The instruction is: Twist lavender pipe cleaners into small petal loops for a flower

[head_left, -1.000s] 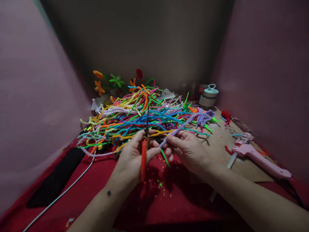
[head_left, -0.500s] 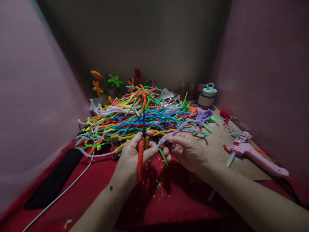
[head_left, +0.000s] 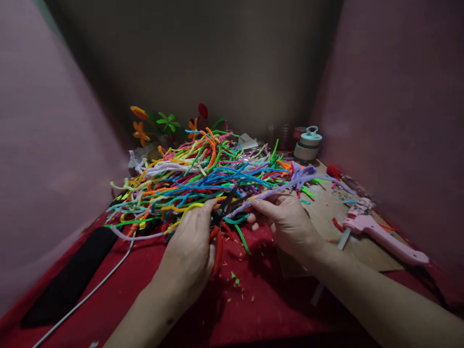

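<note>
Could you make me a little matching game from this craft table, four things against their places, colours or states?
Things:
1. scissors
2. glue gun
3. lilac pipe cleaner
4. bottle

Descriptions:
A. pink, lying at the right
B. pinched by the right hand
C. topped with a mint lid
D. open, in the left hand

Pairs: 1-D, 2-A, 3-B, 4-C

Scissors (head_left: pixel 219 216) just off centre, 6 o'clock: red handles, dark blades. Fuzzy strip (head_left: pixel 284 185): plain lilac. Stem pile (head_left: pixel 203 181), 9 o'clock: multicoloured. Glue gun (head_left: pixel 386 238), 4 o'clock: pink.
</note>
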`<state>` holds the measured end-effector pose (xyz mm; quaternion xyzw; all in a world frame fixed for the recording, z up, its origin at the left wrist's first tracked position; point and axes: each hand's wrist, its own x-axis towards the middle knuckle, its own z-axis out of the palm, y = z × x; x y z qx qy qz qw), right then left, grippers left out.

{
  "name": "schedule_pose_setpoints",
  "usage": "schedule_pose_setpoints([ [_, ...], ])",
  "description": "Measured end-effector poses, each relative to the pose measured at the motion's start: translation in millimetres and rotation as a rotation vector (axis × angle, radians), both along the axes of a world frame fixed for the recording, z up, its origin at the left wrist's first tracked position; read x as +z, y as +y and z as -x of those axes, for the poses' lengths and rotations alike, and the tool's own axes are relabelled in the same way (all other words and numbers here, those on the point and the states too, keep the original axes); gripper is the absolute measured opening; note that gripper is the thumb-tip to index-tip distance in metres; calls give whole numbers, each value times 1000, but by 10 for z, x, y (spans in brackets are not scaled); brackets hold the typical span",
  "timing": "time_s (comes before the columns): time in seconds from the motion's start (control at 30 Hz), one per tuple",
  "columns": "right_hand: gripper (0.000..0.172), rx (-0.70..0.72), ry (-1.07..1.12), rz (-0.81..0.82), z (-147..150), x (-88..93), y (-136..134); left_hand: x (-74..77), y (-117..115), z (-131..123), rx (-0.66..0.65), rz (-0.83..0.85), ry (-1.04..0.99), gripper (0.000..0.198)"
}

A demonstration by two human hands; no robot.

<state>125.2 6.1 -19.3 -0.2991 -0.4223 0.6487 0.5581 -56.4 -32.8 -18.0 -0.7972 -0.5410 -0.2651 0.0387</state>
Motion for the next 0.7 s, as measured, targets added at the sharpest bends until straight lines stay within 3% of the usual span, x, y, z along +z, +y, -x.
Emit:
schedule_pose_setpoints([
  [0.17,12,15,51,67,-14,11,40,-113,-35,-6,-46,22,167,48],
  [0.7,5,113,120,133,-18,-7,57,-220,-3,-16,-18,63,178,47],
])
